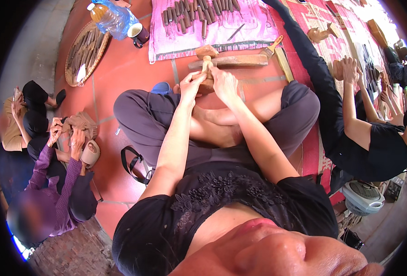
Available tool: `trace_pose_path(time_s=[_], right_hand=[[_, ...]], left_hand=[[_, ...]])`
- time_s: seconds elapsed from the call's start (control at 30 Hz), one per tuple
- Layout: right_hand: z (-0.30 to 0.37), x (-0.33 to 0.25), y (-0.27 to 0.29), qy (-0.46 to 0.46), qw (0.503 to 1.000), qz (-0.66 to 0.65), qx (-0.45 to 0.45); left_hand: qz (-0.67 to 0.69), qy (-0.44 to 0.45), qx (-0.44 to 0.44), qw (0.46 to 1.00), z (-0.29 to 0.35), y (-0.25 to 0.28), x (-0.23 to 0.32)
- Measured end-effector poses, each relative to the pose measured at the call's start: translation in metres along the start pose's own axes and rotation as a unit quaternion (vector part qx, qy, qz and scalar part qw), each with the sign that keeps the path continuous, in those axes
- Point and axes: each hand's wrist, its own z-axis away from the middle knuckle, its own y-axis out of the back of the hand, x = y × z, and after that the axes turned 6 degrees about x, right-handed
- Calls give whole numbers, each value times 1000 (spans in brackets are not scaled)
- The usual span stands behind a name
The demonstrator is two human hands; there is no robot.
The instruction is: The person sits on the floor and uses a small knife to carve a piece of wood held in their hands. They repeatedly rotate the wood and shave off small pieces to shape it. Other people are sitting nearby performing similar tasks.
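A pale carved wooden piece [207, 62] stands in front of my crossed legs, with a broad, rough top and a narrow middle. My left hand [191, 86] grips its lower part from the left, thumb and fingers pressed to the wood. From the other side my right hand [224, 85] closes on it just below the narrow middle, fingers pointing inward. Whether a small tool sits in the right fingers cannot be made out. Below the hands, part of a darker wooden base [206, 87] shows. Just beyond lies a long wooden bar [242, 60] on the tiles.
Several handled carving tools [203, 18] lie on a pink sack [164, 48] ahead. A flat brush [274, 47] rests near its right corner. To the left are a dark cup [139, 34], a bagged bottle [103, 16] and a tool-filled basket [68, 73]. Other people sit on both sides.
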Motion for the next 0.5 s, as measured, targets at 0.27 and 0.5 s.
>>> trace_pose_path(time_s=[0.27, 0.5], right_hand=[[9, -9, 0, 17, 1000, 12, -15], [-28, -5, -9, 37, 999, 25, 25]], left_hand=[[26, -2, 9, 1000, -9, 5, -7], [8, -17, 7, 1000, -9, -2, 4]])
